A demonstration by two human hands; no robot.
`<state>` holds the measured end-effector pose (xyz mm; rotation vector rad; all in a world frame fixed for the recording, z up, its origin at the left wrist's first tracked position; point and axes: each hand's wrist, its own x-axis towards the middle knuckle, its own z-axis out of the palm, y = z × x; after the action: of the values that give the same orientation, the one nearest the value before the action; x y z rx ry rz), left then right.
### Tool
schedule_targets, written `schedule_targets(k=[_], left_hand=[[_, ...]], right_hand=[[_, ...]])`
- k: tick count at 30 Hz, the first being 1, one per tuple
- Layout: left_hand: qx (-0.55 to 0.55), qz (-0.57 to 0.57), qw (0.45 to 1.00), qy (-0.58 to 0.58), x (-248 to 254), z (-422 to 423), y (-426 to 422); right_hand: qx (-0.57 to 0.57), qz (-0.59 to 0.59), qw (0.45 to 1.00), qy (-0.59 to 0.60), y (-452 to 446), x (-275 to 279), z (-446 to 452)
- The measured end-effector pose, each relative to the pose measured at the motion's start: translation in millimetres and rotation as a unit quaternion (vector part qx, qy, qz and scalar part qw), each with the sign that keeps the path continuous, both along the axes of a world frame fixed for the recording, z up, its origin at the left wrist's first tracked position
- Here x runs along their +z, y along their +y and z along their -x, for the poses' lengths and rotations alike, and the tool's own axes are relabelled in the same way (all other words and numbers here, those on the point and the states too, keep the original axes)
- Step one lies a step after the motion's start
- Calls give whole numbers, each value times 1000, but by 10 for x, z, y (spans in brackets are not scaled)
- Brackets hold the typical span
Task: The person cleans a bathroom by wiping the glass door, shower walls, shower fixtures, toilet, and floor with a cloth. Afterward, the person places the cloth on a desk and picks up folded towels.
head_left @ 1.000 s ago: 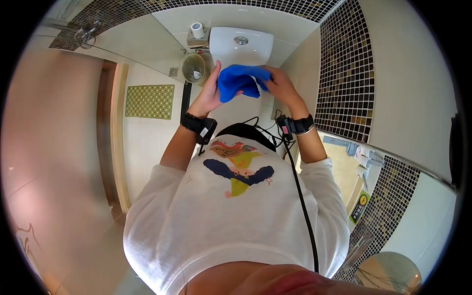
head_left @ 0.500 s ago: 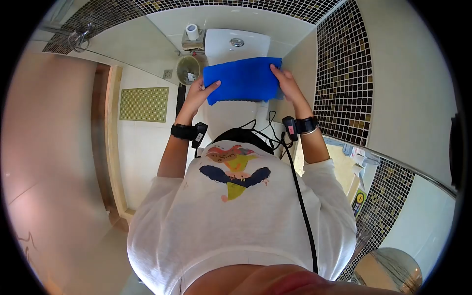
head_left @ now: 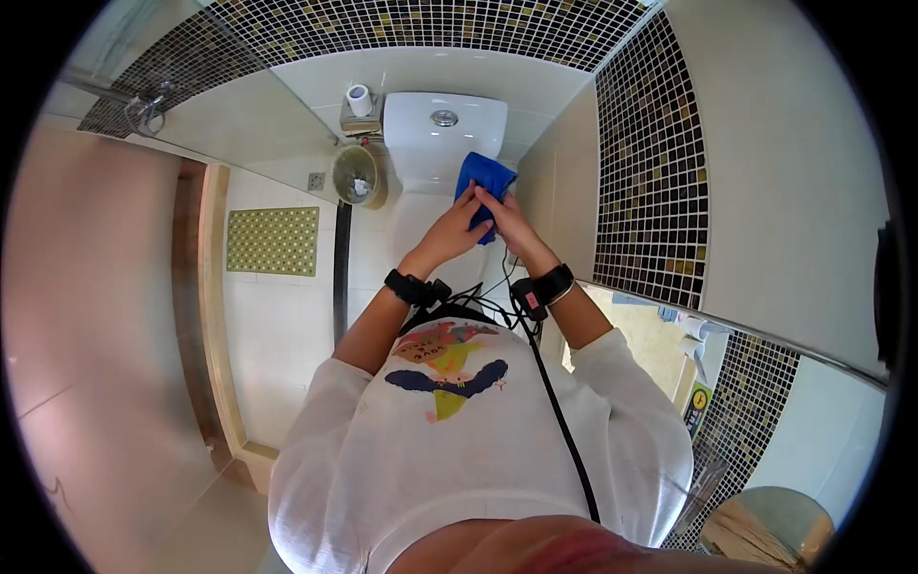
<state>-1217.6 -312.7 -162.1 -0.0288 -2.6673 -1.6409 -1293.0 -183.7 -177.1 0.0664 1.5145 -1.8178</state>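
1. Evidently, both hands are sharing one blue cloth [head_left: 486, 174]: the person is holding it bunched up, ahead of the body and over the right side of the toilet [head_left: 411, 215]. Whether it is touching the toilet, the view is not showing.

2. The left hand [head_left: 449, 234] is coming at the cloth from the left; its thumb is lying across the lower part, and its fingers are closing on the near left edge.

3. The right hand [head_left: 517, 230] is gripping the opposite side; its thumb is pressing on the front, while its other fingers are mostly hiding, so I cannot tell exactly how they are curling.

4. The cloth is looking light, soft and limp, probably neither fragile nor slippery. Being so floppy, it is likely calling for a hold at two opposite edges or corners when spread, or a pinch through all its layers when bunched, as here.

5. Farther left, a bin [head_left: 341, 178] is standing beside the toilet, and a paper roll [head_left: 360, 99] is sitting behind it.
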Motion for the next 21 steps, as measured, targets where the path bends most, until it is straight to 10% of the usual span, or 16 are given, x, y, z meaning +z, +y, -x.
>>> schedule_targets(k=[5,9,11,21], left_hand=[[1,-227,973,-42,-280,-78,-587],[231,-255,938,-48,-527,-425,-1189],[339,-268,898,-83,-755,-721,-1636],[337,-235,891,-194,-1123,-805,-2566]], right_hand=[[-127,-48,991,-9,-62,-206,411],[-101,-66,982,144,-124,-299,1097],[-17,-144,844,516,-289,-463,1555],[107,-412,711,560,-678,-2127,1895]])
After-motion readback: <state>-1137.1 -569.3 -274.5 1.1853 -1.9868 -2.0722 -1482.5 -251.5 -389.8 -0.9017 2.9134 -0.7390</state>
